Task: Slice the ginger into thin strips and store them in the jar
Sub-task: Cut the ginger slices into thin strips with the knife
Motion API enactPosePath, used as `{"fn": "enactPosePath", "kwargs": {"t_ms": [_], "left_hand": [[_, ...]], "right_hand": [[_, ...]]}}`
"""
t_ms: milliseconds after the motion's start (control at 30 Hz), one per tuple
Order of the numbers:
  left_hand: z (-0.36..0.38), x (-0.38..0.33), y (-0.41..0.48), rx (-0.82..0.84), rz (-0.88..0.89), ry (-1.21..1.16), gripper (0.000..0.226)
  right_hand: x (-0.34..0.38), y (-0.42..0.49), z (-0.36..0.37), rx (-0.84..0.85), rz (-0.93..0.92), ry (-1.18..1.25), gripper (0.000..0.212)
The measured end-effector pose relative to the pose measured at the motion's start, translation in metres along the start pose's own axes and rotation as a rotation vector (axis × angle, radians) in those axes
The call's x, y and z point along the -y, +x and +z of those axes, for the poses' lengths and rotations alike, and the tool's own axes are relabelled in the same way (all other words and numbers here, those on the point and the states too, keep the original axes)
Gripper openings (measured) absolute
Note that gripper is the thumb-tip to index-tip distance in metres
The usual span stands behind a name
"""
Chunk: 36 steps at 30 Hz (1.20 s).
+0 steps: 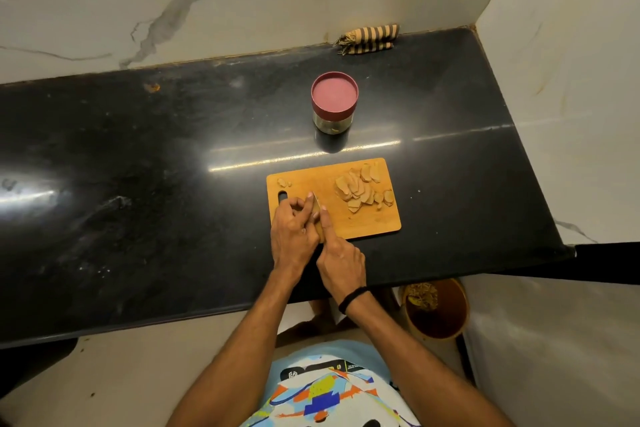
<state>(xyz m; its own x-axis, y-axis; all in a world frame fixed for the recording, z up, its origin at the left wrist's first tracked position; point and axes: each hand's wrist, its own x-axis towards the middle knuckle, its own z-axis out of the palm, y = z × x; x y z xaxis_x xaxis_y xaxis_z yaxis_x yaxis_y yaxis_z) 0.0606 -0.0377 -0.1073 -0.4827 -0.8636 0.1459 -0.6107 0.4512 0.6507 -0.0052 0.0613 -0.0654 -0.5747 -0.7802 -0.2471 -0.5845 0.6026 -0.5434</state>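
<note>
Head view. Wooden cutting board [349,227] flat on the black tabletop [173,184], right of centre frame. Heap of pale ginger slices [353,191] on the upper right part of the board, a small ginger scrap [283,182] alone at its upper left corner, just above the handle slot. At the lower left of the board, both hands close together. Left hand [294,229] with fingers bent, tips down beside the blade; impossible to tell what lies pinned beneath them. Right hand [341,260] wrapped around the knife [317,206], forefinger stretched along the blade's back. Above the board and apart from it, jar [334,114] upright, maroon lid [334,94] on. Striped cloth [369,39] against the back wall. Bucket [436,312] on the floor, lower right.
</note>
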Motion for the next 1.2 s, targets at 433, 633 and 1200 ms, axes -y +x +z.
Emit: {"fn": "enactPosePath", "kwargs": {"t_ms": [433, 633, 1200], "left_hand": [[0.000, -0.005, 0.001, -0.029, -0.140, -0.075, 0.034], [0.000, -0.005, 0.000, -0.024, -0.141, -0.087, 0.027], [0.001, -0.002, -0.003, 0.015, -0.099, -0.023, 0.048]], "right_hand": [[0.000, -0.011, -0.002, 0.001, 0.025, -0.080, 0.073], [-0.001, -0.009, 0.008, -0.067, 0.022, -0.110, 0.078], [-0.023, -0.023, 0.003, -0.083, 0.016, 0.011, 0.067]]}}
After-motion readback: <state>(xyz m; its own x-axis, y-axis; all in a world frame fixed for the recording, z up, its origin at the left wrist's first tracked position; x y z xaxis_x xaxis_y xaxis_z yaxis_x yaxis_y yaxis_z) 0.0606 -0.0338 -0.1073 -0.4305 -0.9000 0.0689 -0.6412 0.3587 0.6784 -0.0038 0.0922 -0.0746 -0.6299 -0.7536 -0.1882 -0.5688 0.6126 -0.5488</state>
